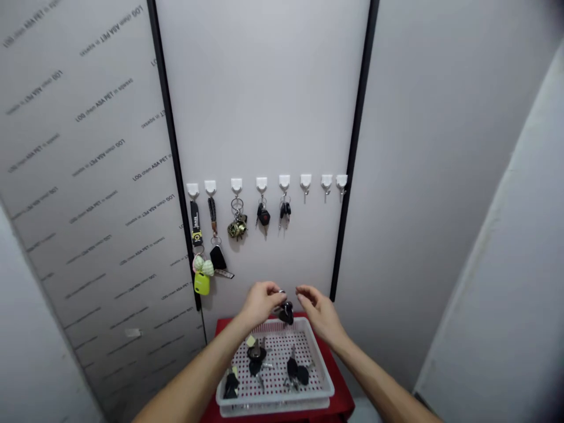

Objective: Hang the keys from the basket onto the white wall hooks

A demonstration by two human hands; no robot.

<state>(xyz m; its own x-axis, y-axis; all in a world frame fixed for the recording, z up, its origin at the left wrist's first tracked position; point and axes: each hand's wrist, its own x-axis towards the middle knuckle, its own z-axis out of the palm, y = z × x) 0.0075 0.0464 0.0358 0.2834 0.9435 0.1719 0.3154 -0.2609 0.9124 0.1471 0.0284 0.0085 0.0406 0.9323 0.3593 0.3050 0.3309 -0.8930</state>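
Note:
My left hand [263,304] is closed on a bunch of keys [286,314], pinching its ring between thumb and fingers. The dark key heads dangle over the far end of a white perforated basket [275,398]. Just right of the bunch is my right hand [321,312], its fingers bent and slightly apart, with nothing visible in them. Inside the basket lie more keys: one bunch [256,355] at the middle left, another bunch [298,371] at the right, and a dark set [231,385] at the near left corner.
A row of white hooks [261,184] crosses the pale wall panel ahead. Several at the left carry keys, including a set with a yellow-green tag [202,284]; the three rightmost hooks [326,182] carry none. The basket stands on a red surface [339,399]. Black strips [359,111] edge the panel.

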